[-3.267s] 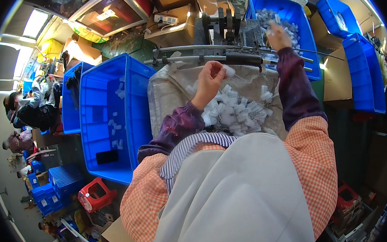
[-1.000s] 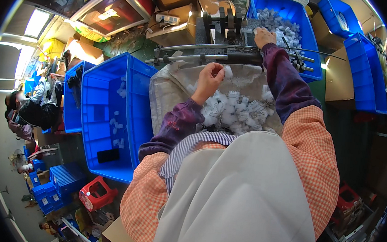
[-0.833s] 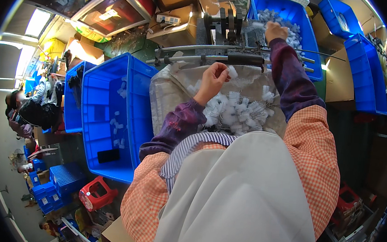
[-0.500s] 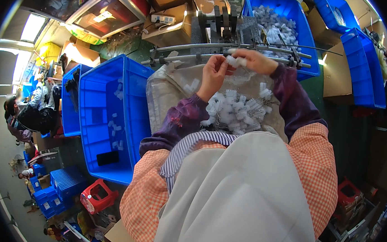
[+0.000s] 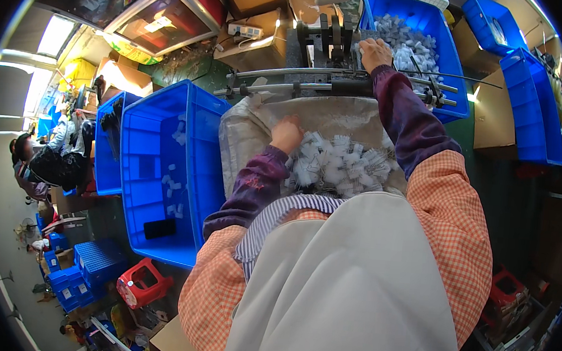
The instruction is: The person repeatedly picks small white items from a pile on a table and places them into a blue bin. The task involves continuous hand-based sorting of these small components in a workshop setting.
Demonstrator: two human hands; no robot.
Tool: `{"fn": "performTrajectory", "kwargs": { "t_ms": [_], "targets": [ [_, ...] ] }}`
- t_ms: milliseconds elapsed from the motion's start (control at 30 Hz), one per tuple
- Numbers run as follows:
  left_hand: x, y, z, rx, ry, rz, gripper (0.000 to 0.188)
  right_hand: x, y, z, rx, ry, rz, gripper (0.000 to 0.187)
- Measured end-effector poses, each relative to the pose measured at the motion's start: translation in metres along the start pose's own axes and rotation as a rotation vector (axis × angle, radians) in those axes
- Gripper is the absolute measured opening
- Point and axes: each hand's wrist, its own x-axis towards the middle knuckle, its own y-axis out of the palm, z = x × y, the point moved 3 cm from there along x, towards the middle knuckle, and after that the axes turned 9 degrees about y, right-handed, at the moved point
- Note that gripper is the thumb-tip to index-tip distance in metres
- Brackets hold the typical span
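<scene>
My left hand (image 5: 287, 134) is low over the left side of a pile of small translucent white plastic pieces (image 5: 338, 163), many with comb-like teeth. The pile lies on a beige cloth (image 5: 245, 123) in front of me. Its fingers are blurred and partly turned away, so what they hold cannot be seen. My right hand (image 5: 375, 53) is stretched forward beside the dark metal machine (image 5: 331, 44), above the two metal rails (image 5: 295, 81). The right fingers are bent down at the machine's right side; whatever they grip is hidden beneath them.
A blue bin (image 5: 431, 29) heaped with white pieces stands at the far right. To the left, a large blue crate (image 5: 142, 181) holds several white pieces and a black flat object (image 5: 159, 228). A red stool (image 5: 144, 283) stands lower left. Cardboard boxes (image 5: 251, 48) are behind.
Both hands were together above the rails with a white piece between them. My right hand has moved forward to the machine; my left has come back down to the pile.
</scene>
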Motion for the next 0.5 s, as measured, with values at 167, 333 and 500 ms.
{"fn": "performTrajectory", "kwargs": {
  "t_ms": [167, 333, 500],
  "targets": [
    [0.001, 0.008, 0.001, -0.077, 0.075, -0.007, 0.026, 0.002, 0.010, -0.002, 0.039, -0.025, -0.003, 0.019],
    [0.002, 0.005, -0.003, -0.136, 0.052, -0.023, 0.025, 0.003, 0.012, -0.004, 0.057, -0.036, -0.014, 0.019],
    [0.001, -0.012, -0.018, -0.170, 0.042, -0.079, 0.025, 0.005, 0.009, -0.002, 0.031, -0.018, 0.006, 0.020]
  ]
}}
